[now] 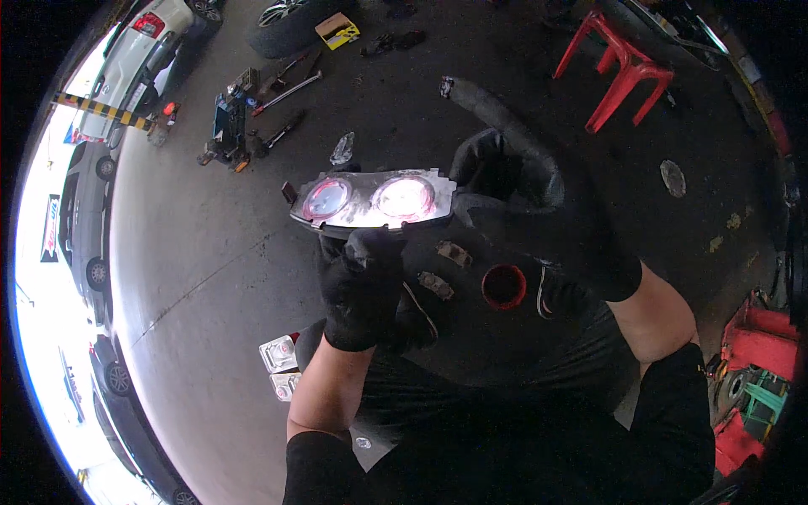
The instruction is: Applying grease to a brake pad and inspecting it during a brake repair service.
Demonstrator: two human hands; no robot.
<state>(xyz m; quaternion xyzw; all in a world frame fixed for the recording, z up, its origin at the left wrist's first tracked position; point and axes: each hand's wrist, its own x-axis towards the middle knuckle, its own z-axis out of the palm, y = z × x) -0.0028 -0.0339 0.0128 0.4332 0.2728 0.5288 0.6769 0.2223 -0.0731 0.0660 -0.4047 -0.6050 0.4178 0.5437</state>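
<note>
A brake pad (366, 202) with a silvery backing plate faces up in front of me, two round pinkish smears on its metal. My left hand (362, 282), in a black glove, is closed around its lower edge from below. At the pad's right end, my right hand (530, 189), gloved in black too, has its thumb and curled fingers against the plate; their exact grip is partly hidden in shadow. Its index finger stretches up and left, with something shiny on the tip. Below the hands, two more brake pads (435, 285) lie beside a round red tub (504, 287) with dark contents.
Tools and a blue tool tray (227, 126) lie at the far left, with a tyre (290, 29) and yellow box (338, 32) behind. A red stool (619, 71) stands far right. Clear plastic packs (279, 355) lie near left; red equipment (757, 345) is near right.
</note>
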